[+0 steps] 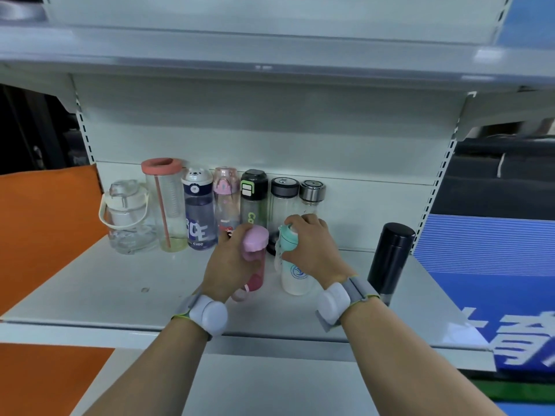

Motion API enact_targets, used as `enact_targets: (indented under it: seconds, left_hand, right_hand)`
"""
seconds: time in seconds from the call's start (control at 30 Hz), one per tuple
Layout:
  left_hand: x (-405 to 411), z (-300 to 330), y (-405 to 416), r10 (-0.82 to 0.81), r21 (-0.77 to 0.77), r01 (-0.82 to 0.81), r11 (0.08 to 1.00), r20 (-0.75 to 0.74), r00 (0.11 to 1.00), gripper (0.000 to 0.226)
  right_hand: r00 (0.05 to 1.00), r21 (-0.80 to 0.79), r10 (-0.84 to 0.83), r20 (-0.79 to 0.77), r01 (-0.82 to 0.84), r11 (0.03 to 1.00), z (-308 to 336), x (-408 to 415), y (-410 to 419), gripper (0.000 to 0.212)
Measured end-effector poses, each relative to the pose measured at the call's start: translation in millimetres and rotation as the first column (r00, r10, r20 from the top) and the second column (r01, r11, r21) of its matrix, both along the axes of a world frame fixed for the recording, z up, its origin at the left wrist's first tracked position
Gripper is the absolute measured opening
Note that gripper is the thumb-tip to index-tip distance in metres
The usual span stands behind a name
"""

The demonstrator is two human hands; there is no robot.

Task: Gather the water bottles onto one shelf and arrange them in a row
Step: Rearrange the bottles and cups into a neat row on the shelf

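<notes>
At a pale metal shelf (pixel 90 298), we hold two bottles in front of a row already standing against the back panel. Our left hand (pixel 226 262) is wrapped around the upper body of the pink bottle (pixel 255 244), its rounded pink cap poking out above the thumb and its lower end tilted toward us, a pink strap loop trailing on the shelf. Our right hand (pixel 310 244) grips the mint bottle (pixel 292 270) from above, fingers closed over its mint-green lid; the milky white body with a blue round logo stands upright below the palm, just beside the pink one. Behind them, seven bottles line up side by side: a clear jug (pixel 127 217) with a white carry handle, a tall clear tube (pixel 166 205) with a coral ring top, a bear-capped bottle (pixel 198 210), a small pink-lidded one (pixel 225 199), a black-and-green-capped one (pixel 253 196), a grey-capped glass one (pixel 283 199) and a steel-capped one (pixel 312 195). Our hands hide the lower parts of the last four. A matte black flask (pixel 390 259) stands apart at the right. White sensor pods on grey bands (pixel 336 298) sit on both wrists. The upper shelf (pixel 270 55) is blurred.
</notes>
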State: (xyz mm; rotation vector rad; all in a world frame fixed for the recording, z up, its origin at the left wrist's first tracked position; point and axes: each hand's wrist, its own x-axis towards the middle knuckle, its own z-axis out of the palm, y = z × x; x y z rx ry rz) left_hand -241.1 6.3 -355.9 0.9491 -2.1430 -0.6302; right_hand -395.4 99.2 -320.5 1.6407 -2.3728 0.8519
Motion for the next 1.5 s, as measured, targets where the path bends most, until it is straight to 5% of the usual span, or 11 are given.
enact_targets:
  seconds: [0.27, 0.43, 0.53, 0.63, 0.7, 0.8, 0.9, 1.03, 1.2, 1.5]
  left_hand:
    - [10, 3, -7, 0.003, 0.027, -0.003, 1.0, 0.006, 1.0, 0.066]
    - [15, 4, -7, 0.021, 0.063, -0.024, 0.998, 0.042, 0.999, 0.07]
    - [14, 11, -4, 0.07, 0.031, -0.072, 0.997, 0.077, 0.995, 0.073]
    - [7, 23, 6, 0.075, -0.158, -0.071, 0.985, 0.017, 0.997, 0.075]
    - [-1, 32, 14, -0.023, -0.303, 0.022, 0.953, 0.001, 1.0, 0.072]
    - [-14, 39, 26, -0.07, -0.354, 0.146, 0.924, 0.219, 0.973, 0.075]
    - [-32, 40, 34, -0.014, -0.371, 0.163, 0.914, 0.374, 0.927, 0.074]
    - [-42, 39, 40, -0.051, -0.287, 0.163, 0.944, 0.359, 0.932, 0.061]
    - [-50, 39, 41, -0.021, -0.326, 0.149, 0.934, 0.365, 0.931, 0.048]
    - [-47, 44, 38, -0.074, -0.401, 0.219, 0.89, 0.348, 0.934, 0.043]
  right_hand:
    - [0.999, -0.067, 0.046, 0.011, -0.045, 0.997, -7, 25, -15, 0.059]
    - [1.0, 0.059, -0.002, 0.009, 0.002, 0.998, 0, 23, -11, 0.071]
    - [1.0, 0.088, -0.012, 0.021, 0.01, 0.996, 9, 22, -5, 0.074]
    - [0.998, -0.001, -0.026, 0.062, 0.026, 1.0, 23, 24, 1, 0.068]
    - [0.991, -0.13, -0.129, 0.036, 0.133, 0.983, 36, 20, 10, 0.062]
    - [0.898, -0.227, -0.433, -0.074, 0.408, 0.884, 51, 3, 24, 0.059]
    - [0.767, -0.047, -0.634, -0.092, 0.633, 0.773, 64, -24, 40, 0.063]
    - [0.7, 0.194, -0.713, 0.034, 0.695, 0.692, 53, -53, 57, 0.062]
    - [0.75, 0.211, -0.656, -0.087, 0.657, 0.723, 45, -58, 65, 0.035]
    - [0.958, 0.11, -0.285, 0.034, 0.28, 0.954, 39, -47, 30, 0.061]
